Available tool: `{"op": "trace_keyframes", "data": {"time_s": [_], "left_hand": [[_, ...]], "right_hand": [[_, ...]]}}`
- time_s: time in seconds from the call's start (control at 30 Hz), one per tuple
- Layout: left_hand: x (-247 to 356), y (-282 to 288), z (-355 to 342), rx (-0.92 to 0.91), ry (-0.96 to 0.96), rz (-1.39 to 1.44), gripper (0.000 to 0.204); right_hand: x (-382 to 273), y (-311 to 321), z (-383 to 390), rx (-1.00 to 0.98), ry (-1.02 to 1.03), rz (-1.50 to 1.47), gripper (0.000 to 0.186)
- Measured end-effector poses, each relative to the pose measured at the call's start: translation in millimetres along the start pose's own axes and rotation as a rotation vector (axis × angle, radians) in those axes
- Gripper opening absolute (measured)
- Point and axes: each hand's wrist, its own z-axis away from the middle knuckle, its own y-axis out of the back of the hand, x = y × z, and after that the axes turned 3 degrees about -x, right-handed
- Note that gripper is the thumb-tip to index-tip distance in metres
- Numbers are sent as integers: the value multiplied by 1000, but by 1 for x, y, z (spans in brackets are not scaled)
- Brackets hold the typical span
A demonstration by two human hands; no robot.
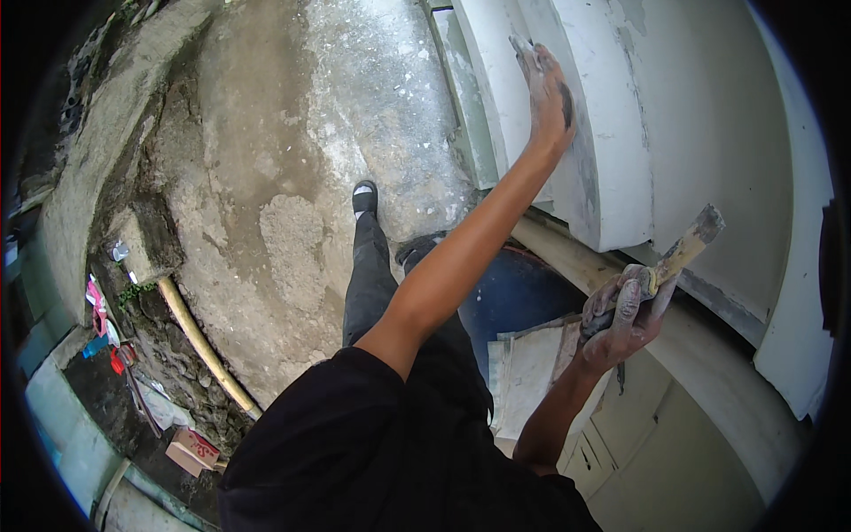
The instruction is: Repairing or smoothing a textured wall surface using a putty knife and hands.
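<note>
My left hand (548,97) reaches out along the white ledge (610,151) of a wall. Its fingers are stretched out, whitened with dust, and a dark smudge marks its side. Whether the fingertips touch the surface is hard to tell. Closer to my body on the right, my right hand (625,317) grips a putty knife (681,257) with the blade pointing up and to the right. Whitish filler coats the blade, and the same dust covers the fingers. Part of the handle is hidden in the palm.
A rounded pale beam (709,381) runs below the wall. Beneath my arms are a blue drum-like thing (523,297) and pale sheets (529,377). Stained concrete (284,222) stretches left to a yellowish pole (208,341), rubble and a small cardboard box (192,452).
</note>
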Motion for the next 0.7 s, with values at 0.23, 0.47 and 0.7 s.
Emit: {"op": "trace_keyframes", "data": {"time_s": [0.23, 0.47, 0.7], "left_hand": [[6, -47, 66, 305, -89, -300, 61], [22, -67, 103, 326, 87, 147, 67], [12, 1, 17, 96, -141, -126, 78]], "right_hand": [[-2, -1, 7, 5, -20, 42, 57], [6, 6, -7, 28, 34, 259, 53], [21, -6, -90, -199, 634, 907, 32]]}}
